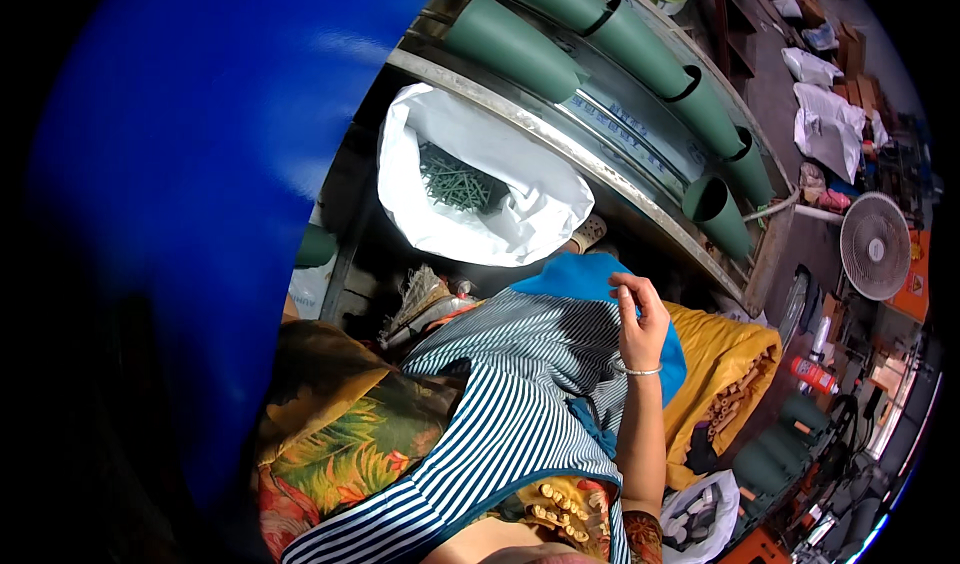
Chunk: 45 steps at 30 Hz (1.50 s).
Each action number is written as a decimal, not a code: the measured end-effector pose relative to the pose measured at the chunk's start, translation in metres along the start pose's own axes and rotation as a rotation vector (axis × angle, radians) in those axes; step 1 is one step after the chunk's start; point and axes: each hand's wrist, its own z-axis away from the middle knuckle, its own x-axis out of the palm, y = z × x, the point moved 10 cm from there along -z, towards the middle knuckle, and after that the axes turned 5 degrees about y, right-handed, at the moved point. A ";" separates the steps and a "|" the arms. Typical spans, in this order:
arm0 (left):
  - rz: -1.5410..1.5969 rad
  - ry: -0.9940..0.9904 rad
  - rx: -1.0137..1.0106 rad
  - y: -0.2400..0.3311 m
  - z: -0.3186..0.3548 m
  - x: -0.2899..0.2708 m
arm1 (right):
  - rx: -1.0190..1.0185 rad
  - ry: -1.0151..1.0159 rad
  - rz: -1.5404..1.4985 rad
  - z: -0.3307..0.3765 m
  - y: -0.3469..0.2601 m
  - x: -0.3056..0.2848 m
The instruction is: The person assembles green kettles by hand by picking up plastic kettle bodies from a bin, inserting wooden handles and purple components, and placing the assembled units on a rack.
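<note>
My right hand (643,326), with a pale bracelet (637,370) at the wrist, is raised over my lap. Its fingers are loosely bent, the thumb stands a little apart, and nothing shows between them. Just below the fingers lies blue cloth (572,276), at the end of my blue-and-white striped apron (530,414). Ahead of the hand stands an open white sack (545,179) with thin green pieces (460,179) inside. My left sleeve, floral (360,454), runs up behind a large, smooth blue surface (220,164), and my left hand does not show.
Beyond the sack, a metal-edged rack (600,149) carries several green tubes (640,49). A yellow sack (700,364) of brown sticks (735,404) lies right of my arm. Farther right stand a white fan (875,244) and a red bottle (812,374). Another white sack (715,524) holds grey pieces.
</note>
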 end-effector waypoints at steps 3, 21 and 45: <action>0.210 -0.014 -0.066 0.011 0.017 -0.025 | 0.002 -0.029 -0.066 -0.009 -0.003 0.020; 0.520 -0.678 -0.318 0.185 0.303 0.129 | -0.534 -0.177 0.010 -0.006 -0.140 0.099; 0.018 -1.272 -0.125 0.162 0.378 0.301 | -0.497 0.099 0.245 0.017 -0.038 0.015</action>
